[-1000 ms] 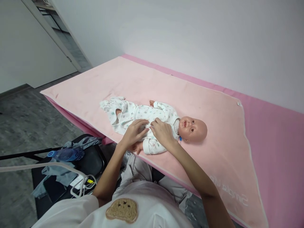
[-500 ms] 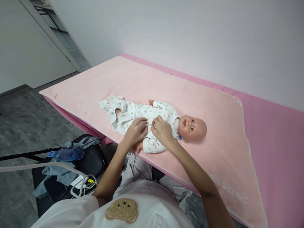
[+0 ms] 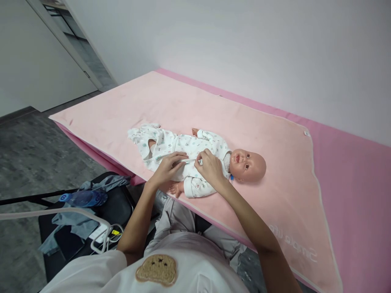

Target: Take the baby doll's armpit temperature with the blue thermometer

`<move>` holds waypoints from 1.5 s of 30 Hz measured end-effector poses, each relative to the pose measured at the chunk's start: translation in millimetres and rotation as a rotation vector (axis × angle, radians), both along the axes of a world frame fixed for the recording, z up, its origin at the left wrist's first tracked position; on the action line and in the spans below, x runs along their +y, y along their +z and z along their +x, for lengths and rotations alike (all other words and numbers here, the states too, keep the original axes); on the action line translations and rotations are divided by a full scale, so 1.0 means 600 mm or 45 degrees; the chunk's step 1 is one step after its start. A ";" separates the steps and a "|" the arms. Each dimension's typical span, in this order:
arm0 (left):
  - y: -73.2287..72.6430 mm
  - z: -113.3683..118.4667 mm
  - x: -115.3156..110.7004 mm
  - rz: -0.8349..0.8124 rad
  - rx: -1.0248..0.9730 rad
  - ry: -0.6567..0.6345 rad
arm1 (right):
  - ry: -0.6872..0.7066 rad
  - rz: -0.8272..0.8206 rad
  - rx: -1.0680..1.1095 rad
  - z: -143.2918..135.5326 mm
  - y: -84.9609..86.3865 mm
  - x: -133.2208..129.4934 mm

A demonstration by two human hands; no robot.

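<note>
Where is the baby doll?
In the head view, the baby doll lies near centre on the pale pink blanket, partly under the left hand and right hand.

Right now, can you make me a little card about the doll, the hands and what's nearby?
Doll: lying on its back
Outfit: white, with little prints
Left hand: holding the outfit's front edge
Right hand: holding that edge, nearer the doll's head
Underneath: light pink mat
Nearby: bottle, on its side on the chair
</note>
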State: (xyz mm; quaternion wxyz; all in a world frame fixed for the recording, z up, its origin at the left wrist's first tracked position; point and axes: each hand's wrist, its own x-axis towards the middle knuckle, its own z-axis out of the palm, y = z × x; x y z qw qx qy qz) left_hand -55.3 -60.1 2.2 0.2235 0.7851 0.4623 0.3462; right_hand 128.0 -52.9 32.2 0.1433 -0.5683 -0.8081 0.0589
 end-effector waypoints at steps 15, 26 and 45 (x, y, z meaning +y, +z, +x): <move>0.011 0.027 -0.006 -0.028 -0.019 0.090 | 0.012 0.016 -0.006 0.001 -0.005 0.001; 0.016 0.023 -0.007 -0.103 -0.029 0.055 | 0.020 -0.008 -0.033 0.001 0.000 -0.001; -0.003 0.026 -0.008 0.017 -0.295 0.222 | 0.011 -0.004 -0.138 -0.004 0.002 -0.006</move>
